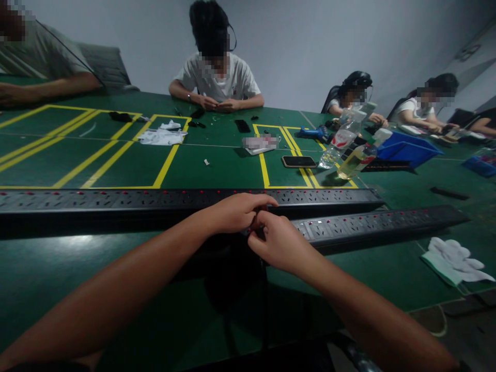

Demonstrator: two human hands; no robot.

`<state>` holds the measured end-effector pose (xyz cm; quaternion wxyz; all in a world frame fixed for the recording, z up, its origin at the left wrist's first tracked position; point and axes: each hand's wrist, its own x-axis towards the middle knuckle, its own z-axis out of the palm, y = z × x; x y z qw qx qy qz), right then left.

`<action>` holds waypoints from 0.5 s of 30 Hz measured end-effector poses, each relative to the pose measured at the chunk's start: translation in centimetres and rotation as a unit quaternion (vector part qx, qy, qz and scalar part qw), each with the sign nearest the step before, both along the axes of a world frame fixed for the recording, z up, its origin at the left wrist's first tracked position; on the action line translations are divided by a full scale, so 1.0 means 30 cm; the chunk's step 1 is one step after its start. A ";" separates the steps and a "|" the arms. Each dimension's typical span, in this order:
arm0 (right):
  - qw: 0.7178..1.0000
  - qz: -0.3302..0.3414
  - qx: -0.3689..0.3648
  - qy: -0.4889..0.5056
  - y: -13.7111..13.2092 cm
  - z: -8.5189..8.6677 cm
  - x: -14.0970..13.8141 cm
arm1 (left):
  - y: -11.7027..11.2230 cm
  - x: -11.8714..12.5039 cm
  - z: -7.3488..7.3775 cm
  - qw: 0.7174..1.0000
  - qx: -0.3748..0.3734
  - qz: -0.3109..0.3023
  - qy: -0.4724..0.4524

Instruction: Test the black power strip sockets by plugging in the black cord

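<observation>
Two long black power strips with red switches lie across the green table: a far one [116, 199] spanning nearly the whole width, and a nearer one [372, 223] running off to the right. My left hand [236, 212] rests with curled fingers on the nearer strip's left end. My right hand [277, 243] meets it there, fingertips pinched together against the left hand's fingers. Whatever small part they pinch is hidden between the fingers.
White gloves [455, 258] lie at the right edge. A phone [298, 161], two clear bottles [341, 142] and a blue bin [406, 147] stand beyond the strips. White cloths [163, 135] lie in a yellow-taped area. Several other people work at the table's far and left sides.
</observation>
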<state>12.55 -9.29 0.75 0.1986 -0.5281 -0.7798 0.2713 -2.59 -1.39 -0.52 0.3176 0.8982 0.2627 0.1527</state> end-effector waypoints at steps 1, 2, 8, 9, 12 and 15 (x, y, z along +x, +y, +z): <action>1.000 0.000 0.003 -0.008 0.002 -0.003 -0.002 | 0.000 -0.001 0.000 1.000 -0.002 -0.001 0.004; 1.000 0.001 0.007 -0.015 0.004 -0.005 -0.004 | 0.001 -0.001 0.000 1.000 -0.003 -0.004 0.004; 0.999 0.023 0.019 -0.027 0.012 -0.016 0.003 | 0.001 -0.001 -0.006 1.000 0.003 -0.010 -0.005; 0.999 0.022 0.020 -0.027 0.012 -0.019 0.003 | 0.001 -0.001 -0.007 1.000 0.004 -0.010 -0.005; 0.999 0.025 0.028 -0.018 0.011 -0.029 0.002 | 0.000 -0.001 -0.009 1.000 0.005 -0.009 -0.003; 0.999 0.031 0.020 -0.006 0.013 -0.028 0.010 | 0.000 0.000 -0.007 1.000 0.002 -0.013 0.002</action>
